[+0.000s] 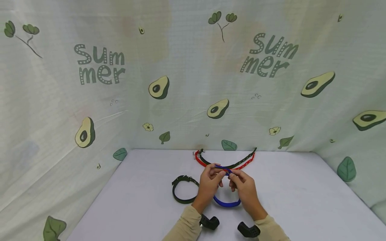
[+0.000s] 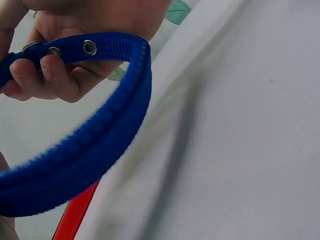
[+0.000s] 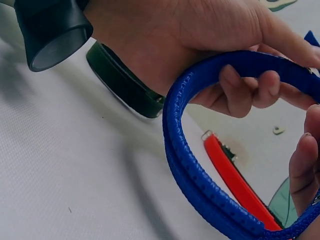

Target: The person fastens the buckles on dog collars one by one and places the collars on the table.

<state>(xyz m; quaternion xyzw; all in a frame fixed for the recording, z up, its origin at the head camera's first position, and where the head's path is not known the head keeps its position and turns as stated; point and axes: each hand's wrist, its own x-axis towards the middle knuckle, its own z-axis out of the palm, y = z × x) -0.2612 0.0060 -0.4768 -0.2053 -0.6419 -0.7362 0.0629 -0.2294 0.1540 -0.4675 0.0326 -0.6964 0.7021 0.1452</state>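
Observation:
A blue collar (image 1: 227,204) with metal eyelets (image 2: 89,47) hangs in a loop between my hands, above the table. My left hand (image 1: 207,187) pinches one side of its upper part between thumb and fingers. From the other side, my right hand (image 1: 248,190) pinches the strap close to the left fingertips. In the right wrist view the blue collar (image 3: 200,185) curves down from the left hand (image 3: 200,45) to the right fingers (image 3: 306,165) at the edge. The hands partly hide where the strap ends meet.
A dark green collar (image 1: 184,201), closed in a ring, lies left of my hands. Behind them lie a red collar (image 1: 249,162) and another dark green collar (image 1: 208,162), stretched out side by side. A patterned cloth (image 1: 187,67) hangs behind the white table (image 1: 135,187).

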